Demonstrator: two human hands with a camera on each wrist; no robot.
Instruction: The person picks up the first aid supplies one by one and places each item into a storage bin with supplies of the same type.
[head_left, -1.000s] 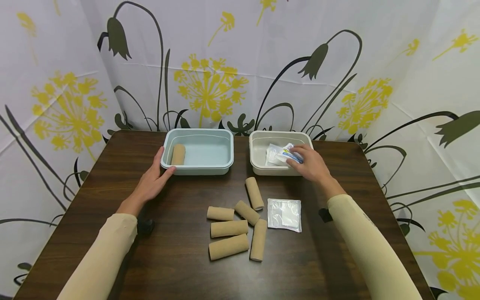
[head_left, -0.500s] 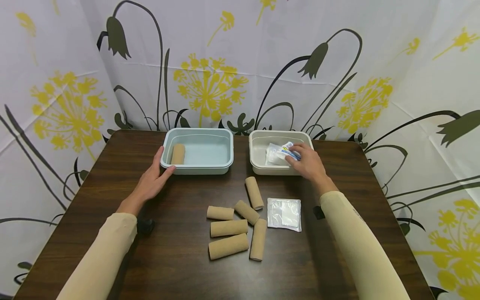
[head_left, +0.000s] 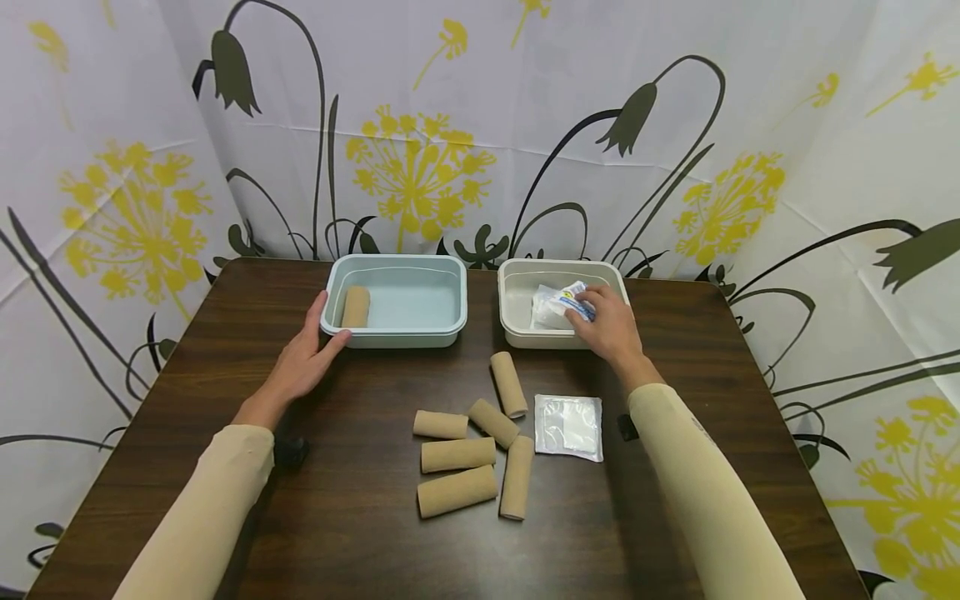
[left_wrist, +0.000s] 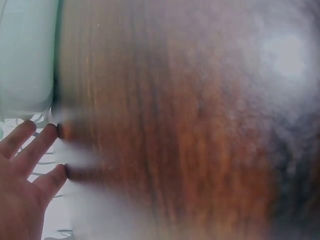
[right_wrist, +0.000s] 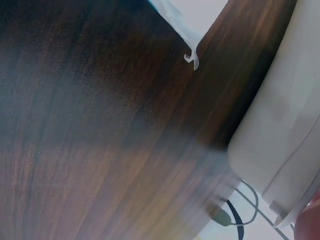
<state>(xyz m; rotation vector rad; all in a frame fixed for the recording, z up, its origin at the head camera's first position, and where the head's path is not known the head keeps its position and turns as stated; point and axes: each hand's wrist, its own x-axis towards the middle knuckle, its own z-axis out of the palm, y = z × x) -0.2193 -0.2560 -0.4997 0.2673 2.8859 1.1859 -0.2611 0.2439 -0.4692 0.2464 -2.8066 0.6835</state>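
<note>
At the back left stands a light blue plastic bin [head_left: 416, 292] with one cardboard tube [head_left: 356, 307] at its left end. My left hand [head_left: 298, 360] rests on that bin's front left corner, thumb at the front rim, other fingers straight along the side. In the left wrist view the same hand [left_wrist: 25, 180] shows beside the bin wall [left_wrist: 27, 55]. A beige bin [head_left: 516, 287] to the right holds white plastic packets. My right hand [head_left: 613, 329] reaches inside and pinches a packet with blue print [head_left: 573, 302]; its fingertips are partly hidden.
Several cardboard tubes [head_left: 458, 456] lie mid-table in front of the bins. A flat clear-and-white packet [head_left: 568, 427] lies to their right. The dark wooden table [head_left: 360, 533] ends behind the bins at a flower-printed curtain [head_left: 420, 67].
My right hand has shifted slightly left inside the beige bin, and the blue-printed packet has moved left with it. The left hand stays at the blue bin.
</note>
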